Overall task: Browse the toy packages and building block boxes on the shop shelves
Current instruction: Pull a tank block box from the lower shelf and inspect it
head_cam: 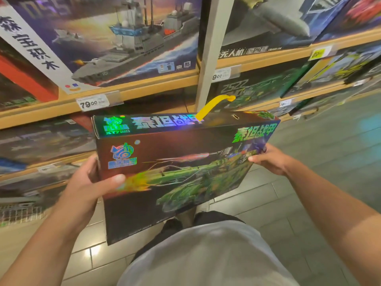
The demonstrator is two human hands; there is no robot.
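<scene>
Currently a dark tank box [175,172] is held up in front of the shelves [144,83], above the tiled floor [288,203]. It is gripped at its left edge by the left hand [90,180], thumb laid across the front face, fingers hidden behind. Its right edge is gripped by the right hand [270,159], thumb on the front, fingers curled round the back. The box is tilted, front face toward the camera, top face visible. A green tank with muzzle flash is printed on the front; holographic green lettering is seen on the front and top. A yellow handle [214,105] is attached to the top at one end only; its other end stands free, beside an empty slot. Behind, a warship box [123,38] is stood on the upper shelf, left of a white upright [210,52]. A price tag [92,103] reading 79.00 is fixed to the shelf edge below it. More boxes are stacked on the shelves to the right and lower left; their prints are too blurred to read. A grey shirt [206,254] and dark shorts are seen at the bottom.
</scene>
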